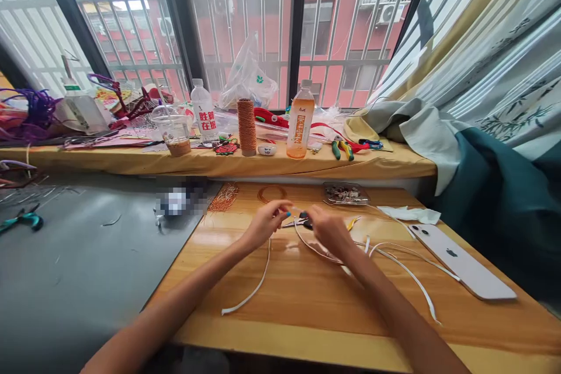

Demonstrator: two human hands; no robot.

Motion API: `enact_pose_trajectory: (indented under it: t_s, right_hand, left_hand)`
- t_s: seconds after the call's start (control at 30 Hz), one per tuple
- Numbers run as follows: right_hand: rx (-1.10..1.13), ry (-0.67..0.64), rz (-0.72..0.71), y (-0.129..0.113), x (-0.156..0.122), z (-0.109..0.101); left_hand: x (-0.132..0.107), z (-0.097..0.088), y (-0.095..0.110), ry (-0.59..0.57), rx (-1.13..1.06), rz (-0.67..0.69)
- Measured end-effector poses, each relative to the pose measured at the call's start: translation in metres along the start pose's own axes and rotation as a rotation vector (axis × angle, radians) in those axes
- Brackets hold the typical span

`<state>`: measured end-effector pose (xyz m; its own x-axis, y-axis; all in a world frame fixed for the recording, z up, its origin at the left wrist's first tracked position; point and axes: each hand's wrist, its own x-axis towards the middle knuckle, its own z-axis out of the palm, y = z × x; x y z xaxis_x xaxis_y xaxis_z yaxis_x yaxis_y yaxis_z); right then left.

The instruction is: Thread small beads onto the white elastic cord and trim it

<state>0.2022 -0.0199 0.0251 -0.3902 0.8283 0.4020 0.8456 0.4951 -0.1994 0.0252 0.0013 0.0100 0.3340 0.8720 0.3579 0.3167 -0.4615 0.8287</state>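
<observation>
Both my hands meet over the middle of a wooden table [307, 304]. My left hand [264, 224] pinches the end of a thin white strip [252, 292] that trails down toward me. My right hand [326, 229] is closed on a small dark-handled tool [302, 221], perhaps pliers, its tip at the left fingertips. More white strips [407, 272] curve out to the right of my right wrist. A yellow-handled tool [352, 222] lies just behind that hand.
A white phone [464, 260] lies face down at the right. A coil of copper wire [272, 193], loose copper pieces [223, 198] and a small tray of bits [346, 193] sit at the table's back. The sill holds bottles [300, 120], a thread spool [246, 127], a cup [175, 128], pliers [342, 148].
</observation>
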Motion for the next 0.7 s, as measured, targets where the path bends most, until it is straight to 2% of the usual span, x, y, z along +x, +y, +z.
enact_pose_trajectory:
  t_s: [0.07, 0.17, 0.27, 0.33, 0.4, 0.47, 0.53, 0.6, 0.67, 0.7]
  right_hand:
    - [-0.135, 0.118, 0.119, 0.026, -0.001, -0.011]
    - [-0.125, 0.262, 0.341, 0.056, -0.003, -0.02]
    - [0.259, 0.32, 0.424, 0.063, 0.0, -0.018]
    - [0.617, 0.344, 0.389, 0.057, 0.004, -0.014]
    - [0.846, 0.322, 0.31, 0.048, 0.008, -0.01]
    - [1.003, 0.286, 0.288, 0.04, 0.01, -0.01]
    - [1.111, 0.29, 0.333, 0.036, 0.01, -0.011]
    - [1.166, 0.332, 0.397, 0.035, 0.008, -0.012]
    - [1.178, 0.351, 0.428, 0.033, 0.008, -0.01]
    - [1.18, 0.337, 0.43, 0.03, 0.008, -0.007]
  left_hand:
    - [0.021, 0.011, -0.002, -0.069, 0.152, 0.109]
    - [0.049, 0.033, -0.008, -0.227, 0.423, 0.329]
    - [0.061, 0.056, -0.015, -0.306, 0.537, 0.369]
    - [0.061, 0.066, -0.019, -0.255, 0.534, 0.324]
    - [0.059, 0.07, -0.021, -0.18, 0.506, 0.285]
    - [0.06, 0.065, -0.02, -0.123, 0.481, 0.256]
    - [0.065, 0.052, -0.012, -0.017, 0.412, 0.195]
    - [0.07, 0.03, 0.001, 0.102, 0.209, 0.114]
    - [0.071, 0.005, 0.016, 0.284, -0.061, 0.039]
    - [0.067, -0.007, 0.023, 0.322, -0.181, 0.035]
